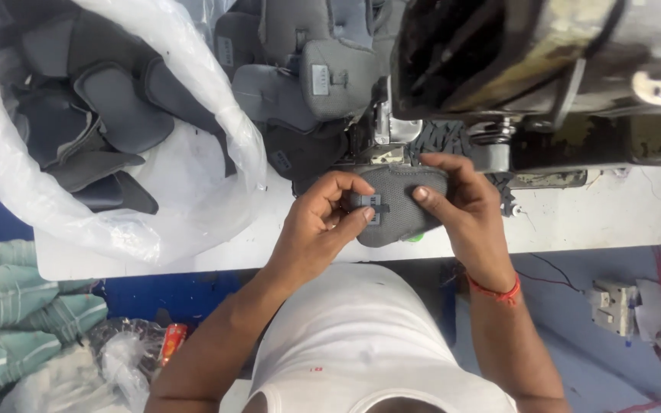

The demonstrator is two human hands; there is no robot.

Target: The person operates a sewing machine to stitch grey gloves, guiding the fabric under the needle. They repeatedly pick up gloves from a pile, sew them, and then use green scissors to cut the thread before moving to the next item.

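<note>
A grey padded fabric piece (399,200) is held flat on the white table (590,218) just in front of the sewing machine (529,69), so that its upper edge lies close under the needle area of the machine. The left hand (319,226) is closed on the near-left side of the piece, with thumb and fingertips pinched on a small dark strap tab (371,206) stitched across it; the tab seems to be kept square to the fabric in this way. The right hand (464,206) is pressed on the right side of the piece, its fingers curled over the far edge and the thumb laid on top, which looks meant to keep the piece from sliding. A red thread band (495,292) is worn on the right wrist. To the left of the machine, a heap of similar grey padded pieces (307,84) is stacked beside the machine, and further left more dark pieces are kept in a clear plastic bag (116,191), within reach. A small green patch shows under the near edge of the held piece; what it is cannot be told
</note>
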